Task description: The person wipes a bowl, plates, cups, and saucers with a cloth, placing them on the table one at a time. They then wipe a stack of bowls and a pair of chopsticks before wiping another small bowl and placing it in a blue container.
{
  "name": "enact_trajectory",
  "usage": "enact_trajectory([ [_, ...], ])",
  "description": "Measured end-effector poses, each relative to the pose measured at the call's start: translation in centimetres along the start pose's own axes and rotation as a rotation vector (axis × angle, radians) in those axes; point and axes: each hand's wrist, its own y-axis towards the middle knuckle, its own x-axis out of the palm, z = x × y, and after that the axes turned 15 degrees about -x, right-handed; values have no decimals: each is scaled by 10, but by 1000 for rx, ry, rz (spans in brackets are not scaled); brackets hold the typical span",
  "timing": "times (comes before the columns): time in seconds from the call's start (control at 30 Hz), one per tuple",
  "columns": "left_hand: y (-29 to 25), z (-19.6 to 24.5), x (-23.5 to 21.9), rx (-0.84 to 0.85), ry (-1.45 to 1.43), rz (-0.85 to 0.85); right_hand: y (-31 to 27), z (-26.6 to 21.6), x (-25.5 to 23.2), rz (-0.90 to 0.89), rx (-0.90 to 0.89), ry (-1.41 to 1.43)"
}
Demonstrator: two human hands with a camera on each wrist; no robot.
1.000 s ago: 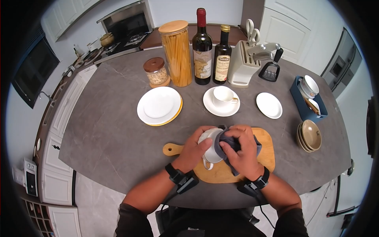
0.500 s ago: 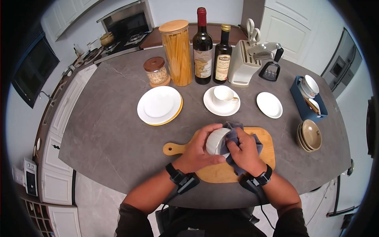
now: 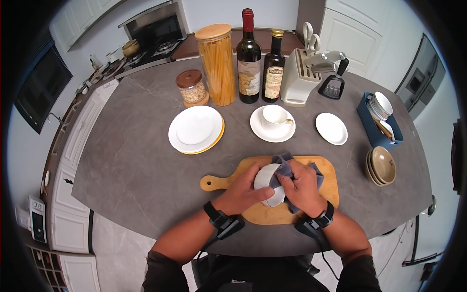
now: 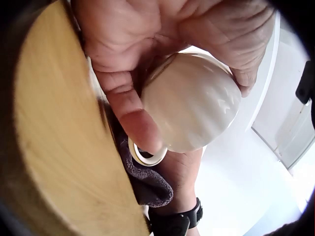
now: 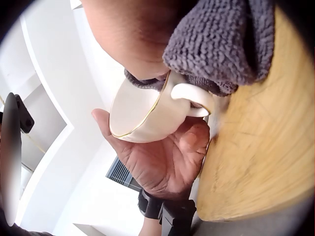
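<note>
Left hand [image 3: 243,187] curled round the white cup [image 3: 263,178], lower centre of the head view, over the cutting board [image 3: 265,217]; right hand [image 3: 306,187] grips the grey cloth [image 3: 283,165] at the cup's gold-edged rim; board's right edge apart from nested bowls [image 3: 384,166], right of frame; tabletop [image 3: 131,165] separates board handle from plates [image 3: 194,129], left of centre.

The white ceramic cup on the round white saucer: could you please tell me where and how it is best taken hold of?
I would pinch the looped, gold-marked handle of the white ceramic cup, coming from the person's right: the loop juts out that way, and the cup stands upright on the round white saucer.
</note>
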Motion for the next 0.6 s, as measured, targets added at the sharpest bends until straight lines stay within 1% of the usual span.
enact_trajectory([
  [0.03,0,-1,-1,-25,-60,-25,2,-3,-1,-24,30,-26],
  [0.07,0,-1,-1,-25,-61,-26,2,-4,-2,-47,60,-53],
  [0.17,-1,2,2,-8,-58,-11,1,1,2,-24,84,-56],
  [0.23,1,4,5,81,-36,26,3,-1,4,3,84,-62],
  [0.33,5,-5,4,113,-78,61,2,0,6,43,75,-86],
  [0.47,7,-5,3,128,-51,47,1,4,6,69,31,-139],
  [0.53,8,-5,3,152,-52,-10,-3,8,6,80,44,-125],
  [0.6,8,-4,3,161,-34,-21,-3,8,5,89,56,-110],
])
